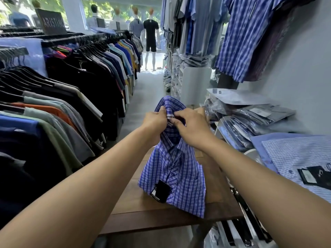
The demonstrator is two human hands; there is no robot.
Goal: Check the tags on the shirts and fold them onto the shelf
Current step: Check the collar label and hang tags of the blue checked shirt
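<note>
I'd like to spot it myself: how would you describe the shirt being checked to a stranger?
Find the wooden table beside the clothes rack. On it stands a blue plaid shirt, its collar pinched by the left hand and right hand. Unlike the paler checked shirt lying flat nearby, it is held upright.

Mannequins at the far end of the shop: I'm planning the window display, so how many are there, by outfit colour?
Mannequin in black: 1
Mannequin in grey-blue: 1
Mannequins in pale tops: 2, the left one and the right one
Mannequin in blue, far left: 1
Total: 5
</note>
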